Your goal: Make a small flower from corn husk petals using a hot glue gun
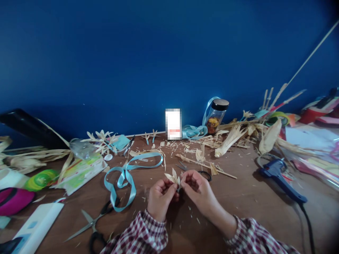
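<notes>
A pale flower (174,175) is clamped in the fingers of the left hand (162,197) above the tabletop (235,197). The right hand (200,194) is angled inward beside it, fingers curled; whether they grip cannot be told.

Base of the pale flower (174,176) partly hidden by the hands (161,197) (200,193), white object (173,121) by the wall (127,60) pixelated

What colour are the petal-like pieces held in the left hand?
Pale cream-beige; the petal-like pieces show best in the head view, the only one here.
</notes>
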A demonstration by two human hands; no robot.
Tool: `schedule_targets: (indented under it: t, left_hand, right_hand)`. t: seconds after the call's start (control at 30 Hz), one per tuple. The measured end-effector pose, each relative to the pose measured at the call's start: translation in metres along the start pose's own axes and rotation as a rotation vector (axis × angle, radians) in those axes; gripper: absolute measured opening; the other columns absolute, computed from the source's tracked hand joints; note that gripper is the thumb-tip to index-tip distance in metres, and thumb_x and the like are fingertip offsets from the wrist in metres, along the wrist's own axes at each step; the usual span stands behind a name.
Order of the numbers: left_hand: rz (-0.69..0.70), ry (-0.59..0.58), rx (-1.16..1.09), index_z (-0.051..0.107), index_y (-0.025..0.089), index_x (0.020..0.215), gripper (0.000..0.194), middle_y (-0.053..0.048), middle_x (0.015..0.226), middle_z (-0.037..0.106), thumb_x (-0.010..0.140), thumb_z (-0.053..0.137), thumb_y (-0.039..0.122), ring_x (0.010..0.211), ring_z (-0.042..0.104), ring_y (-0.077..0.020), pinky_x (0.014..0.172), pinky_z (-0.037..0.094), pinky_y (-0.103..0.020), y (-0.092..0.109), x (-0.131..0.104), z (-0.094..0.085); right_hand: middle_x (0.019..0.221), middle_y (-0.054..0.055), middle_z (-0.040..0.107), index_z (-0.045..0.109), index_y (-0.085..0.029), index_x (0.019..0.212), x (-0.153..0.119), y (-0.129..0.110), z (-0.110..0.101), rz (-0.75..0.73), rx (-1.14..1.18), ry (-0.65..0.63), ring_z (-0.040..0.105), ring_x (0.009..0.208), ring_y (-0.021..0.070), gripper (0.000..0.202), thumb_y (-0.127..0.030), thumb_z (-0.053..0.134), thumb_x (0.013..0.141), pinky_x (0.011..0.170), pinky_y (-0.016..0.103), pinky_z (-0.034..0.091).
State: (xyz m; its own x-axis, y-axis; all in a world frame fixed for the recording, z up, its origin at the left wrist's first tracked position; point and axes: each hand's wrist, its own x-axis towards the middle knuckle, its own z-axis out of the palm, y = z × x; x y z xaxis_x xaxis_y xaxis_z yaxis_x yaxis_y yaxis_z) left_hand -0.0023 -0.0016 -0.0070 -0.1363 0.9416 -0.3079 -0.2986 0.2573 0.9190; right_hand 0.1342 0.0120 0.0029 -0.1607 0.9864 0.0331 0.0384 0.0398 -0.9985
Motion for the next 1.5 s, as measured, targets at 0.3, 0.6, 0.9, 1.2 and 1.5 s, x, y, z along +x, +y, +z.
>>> schedule_targets:
  t: [0.3, 0.6, 0.9, 1.2, 1.5]
  left_hand:
    - [0.0, 0.018, 0.003, 0.063, 0.013, 0.072, 0.027, 0.002, 0.057, 0.061, 0.058, 0.076, 0.032, 0.044, 0.055, -0.0084, 0.043, 0.049, -0.019, 0.003, -0.001, 0.002]
    - [0.002, -0.025, -0.012, 0.062, 0.012, 0.072, 0.028, 0.0, 0.059, 0.064, 0.06, 0.075, 0.032, 0.044, 0.054, -0.0078, 0.043, 0.047, -0.018, 0.0, -0.001, 0.0]
    - [-0.01, -0.007, -0.007, 0.062, 0.012, 0.071, 0.029, 0.002, 0.056, 0.061, 0.057, 0.077, 0.033, 0.043, 0.055, -0.008, 0.043, 0.048, -0.019, 0.002, 0.0, 0.001]
    - [0.005, -0.026, 0.004, 0.062, 0.012, 0.071, 0.027, 0.002, 0.056, 0.061, 0.059, 0.076, 0.032, 0.043, 0.055, -0.0076, 0.043, 0.048, -0.018, 0.0, 0.001, 0.001]
    - [0.006, -0.025, 0.027, 0.062, 0.012, 0.072, 0.027, 0.002, 0.055, 0.06, 0.06, 0.075, 0.032, 0.043, 0.055, -0.0084, 0.043, 0.048, -0.019, 0.001, -0.001, 0.0]
  right_hand:
    - [0.068, -0.001, 0.056, 0.059, -0.018, 0.081, -0.001, -0.007, -0.003, 0.008, -0.037, 0.026, 0.051, 0.059, 0.0113, 0.015, -0.032, 0.058, 0.08, 0.055, 0.022, 0.042]
    - [0.065, -0.002, 0.057, 0.053, -0.017, 0.082, -0.003, -0.012, -0.001, 0.138, 0.205, -0.103, 0.053, 0.053, 0.0081, 0.023, -0.04, 0.058, 0.08, 0.048, 0.018, 0.042]
    - [0.067, -0.001, 0.057, 0.057, -0.017, 0.08, 0.001, -0.009, -0.005, 0.034, -0.047, -0.07, 0.053, 0.059, 0.0107, 0.012, -0.028, 0.058, 0.079, 0.054, 0.021, 0.043]
    - [0.07, -0.001, 0.057, 0.054, -0.018, 0.078, 0.003, -0.006, -0.01, -0.054, -0.165, -0.04, 0.053, 0.063, 0.0115, 0.005, -0.021, 0.057, 0.079, 0.059, 0.022, 0.043]
    - [0.078, 0.0, 0.059, 0.048, -0.02, 0.088, 0.004, -0.007, -0.005, 0.039, 0.136, -0.016, 0.057, 0.071, 0.0128, 0.02, -0.029, 0.061, 0.077, 0.066, 0.025, 0.046]
